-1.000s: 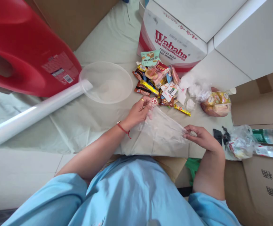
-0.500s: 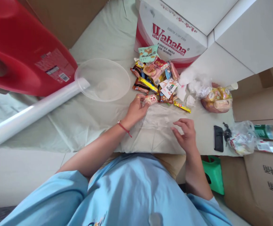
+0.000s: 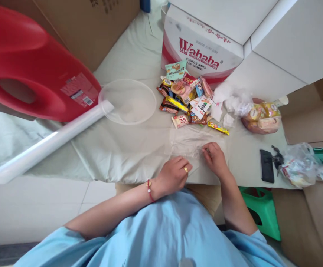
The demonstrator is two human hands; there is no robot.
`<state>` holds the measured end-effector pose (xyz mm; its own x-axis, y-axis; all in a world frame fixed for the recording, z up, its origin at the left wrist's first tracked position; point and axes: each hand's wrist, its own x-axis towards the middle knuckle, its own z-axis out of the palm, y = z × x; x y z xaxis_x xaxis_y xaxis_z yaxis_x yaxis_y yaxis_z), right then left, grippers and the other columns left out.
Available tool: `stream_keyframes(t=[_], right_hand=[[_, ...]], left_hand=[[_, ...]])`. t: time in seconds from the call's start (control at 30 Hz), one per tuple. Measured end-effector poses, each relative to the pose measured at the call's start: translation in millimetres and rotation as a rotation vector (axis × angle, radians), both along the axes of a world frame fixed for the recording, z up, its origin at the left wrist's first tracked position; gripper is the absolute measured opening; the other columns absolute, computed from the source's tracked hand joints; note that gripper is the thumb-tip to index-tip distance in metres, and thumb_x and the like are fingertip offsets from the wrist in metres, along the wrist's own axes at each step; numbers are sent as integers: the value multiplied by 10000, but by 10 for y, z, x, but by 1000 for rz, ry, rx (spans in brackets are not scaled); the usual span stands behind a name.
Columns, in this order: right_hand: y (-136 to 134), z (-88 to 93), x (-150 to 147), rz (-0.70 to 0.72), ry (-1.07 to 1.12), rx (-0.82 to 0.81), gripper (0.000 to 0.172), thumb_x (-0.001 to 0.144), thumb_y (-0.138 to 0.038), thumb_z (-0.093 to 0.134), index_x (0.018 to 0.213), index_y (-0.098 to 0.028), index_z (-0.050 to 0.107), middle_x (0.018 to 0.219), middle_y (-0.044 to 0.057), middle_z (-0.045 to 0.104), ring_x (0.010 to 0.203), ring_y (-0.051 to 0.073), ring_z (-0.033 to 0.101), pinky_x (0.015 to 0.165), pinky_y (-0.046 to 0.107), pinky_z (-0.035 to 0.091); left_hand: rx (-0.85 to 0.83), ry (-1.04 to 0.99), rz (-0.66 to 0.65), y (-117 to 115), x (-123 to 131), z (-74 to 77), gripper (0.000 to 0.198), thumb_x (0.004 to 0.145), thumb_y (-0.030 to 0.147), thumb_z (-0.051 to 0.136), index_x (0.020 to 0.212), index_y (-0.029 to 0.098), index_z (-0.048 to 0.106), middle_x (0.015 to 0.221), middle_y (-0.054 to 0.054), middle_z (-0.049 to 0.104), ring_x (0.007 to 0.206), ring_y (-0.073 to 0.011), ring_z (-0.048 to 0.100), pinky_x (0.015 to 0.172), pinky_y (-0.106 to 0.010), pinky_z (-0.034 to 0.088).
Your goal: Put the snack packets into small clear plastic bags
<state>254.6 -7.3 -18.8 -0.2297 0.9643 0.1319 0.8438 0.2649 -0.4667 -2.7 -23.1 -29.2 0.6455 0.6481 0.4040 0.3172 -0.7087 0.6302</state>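
A clear plastic bag [image 3: 185, 140] lies flat on the cloth-covered table in front of me. My right hand [image 3: 215, 158] is closed in a pinch at the bag's right side, its fingertips on the thin film. At the near edge of the bag, my left hand [image 3: 173, 175] has its fingers curled downward; whatever they hold is hidden under them. Just beyond the bag sits a small cream snack packet [image 3: 180, 121] with red lettering. It rests against a heap of wrapped snacks [image 3: 182, 92], and a yellow snack stick [image 3: 218, 128] lies to its right.
A translucent round bowl lid or basin [image 3: 128, 119] stands left of the snacks, beside a rolled plastic film [image 3: 50, 142] and a red jug [image 3: 47, 70]. Behind is a Wahaha carton [image 3: 203, 46]. To the right are a bowl of snacks [image 3: 261, 118], a phone [image 3: 267, 166] and a knotted bag [image 3: 299, 165].
My left hand has let go of the cream packet and drawn back toward me to the bag's near edge. My right hand's fingers have closed at the bag's side. The view has shifted slightly.
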Motion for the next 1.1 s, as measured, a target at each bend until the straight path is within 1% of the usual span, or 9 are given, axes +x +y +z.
stream_keyframes(t=[0.1, 0.23, 0.37, 0.43, 0.5, 0.63, 0.77, 0.93, 1.1], right_hand=[[-12, 4, 43, 38, -12, 9, 173, 995, -322, 637, 1135, -230, 682, 1176, 134, 673, 1113, 297, 597, 962, 461, 519], [7, -21, 83, 47, -50, -66, 152, 1015, -291, 584, 986, -227, 719, 1023, 119, 715, 1009, 291, 607, 906, 446, 520], [-82, 28, -35, -120, 130, -140, 193, 1000, -341, 575, 929, -222, 708, 918, 82, 707, 811, 220, 628, 771, 357, 512], [-183, 78, -165, -244, 277, -214, 214, 970, -407, 613, 908, -222, 701, 844, 46, 692, 687, 178, 586, 678, 316, 479], [-293, 124, -321, -348, 438, -313, 272, 937, -482, 643, 869, -222, 686, 759, 14, 663, 629, 159, 545, 617, 292, 440], [-441, 169, -589, -406, 717, -491, 385, 856, -594, 714, 816, -215, 662, 681, -19, 589, 612, 138, 488, 582, 269, 384], [-452, 190, -677, -460, 978, -612, 463, 764, -643, 802, 798, -213, 635, 627, -58, 495, 539, 94, 361, 512, 244, 275], [-378, 273, -493, -576, 1232, -732, 528, 658, -608, 903, 803, -222, 574, 631, -86, 476, 463, 42, 230, 438, 217, 150], [-280, 248, -139, -657, 1200, -684, 551, 619, -612, 900, 796, -226, 550, 639, -80, 515, 437, 31, 205, 411, 212, 103]], left_hand=[[-26, 111, -12, -71, 41, -104, 209, 942, 103, 488, 985, 181, 676, 942, -102, 698, 879, -238, 592, 744, -355, 474], [-256, 50, 46, -72, 73, -105, 233, 940, 112, 468, 980, 185, 685, 951, -89, 702, 876, -207, 630, 762, -323, 480], [-882, -140, 143, -91, 131, -23, 243, 979, 335, 515, 908, 185, 692, 713, -5, 631, 639, -154, 580, 626, -282, 431], [-1209, -218, 168, -80, 181, 23, 409, 951, 566, 565, 872, 182, 680, 599, 44, 531, 509, -124, 479, 535, -267, 360], [-1367, -314, 205, -46, 237, 60, 551, 857, 719, 630, 911, 173, 683, 632, 49, 547, 489, -105, 438, 512, -259, 334], [-1266, -426, 345, 50, 294, 88, 511, 779, 662, 722, 911, 169, 695, 740, 3, 633, 619, -127, 507, 581, -259, 376], [-1273, -387, 318, 123, 179, 99, 426, 763, 601, 714, 771, 180, 646, 590, 54, 497, 560, -107, 417, 550, -252, 314], [-1406, -253, 202, 271, -185, 237, 434, 726, 600, 749, 747, 187, 619, 547, 64, 489, 496, -85, 379, 490, -237, 236], [-1455, -225, 294, 488, -622, 323, 391, 677, 526, 782, 748, 185, 602, 638, 34, 585, 472, -62, 393, 470, -222, 207]])
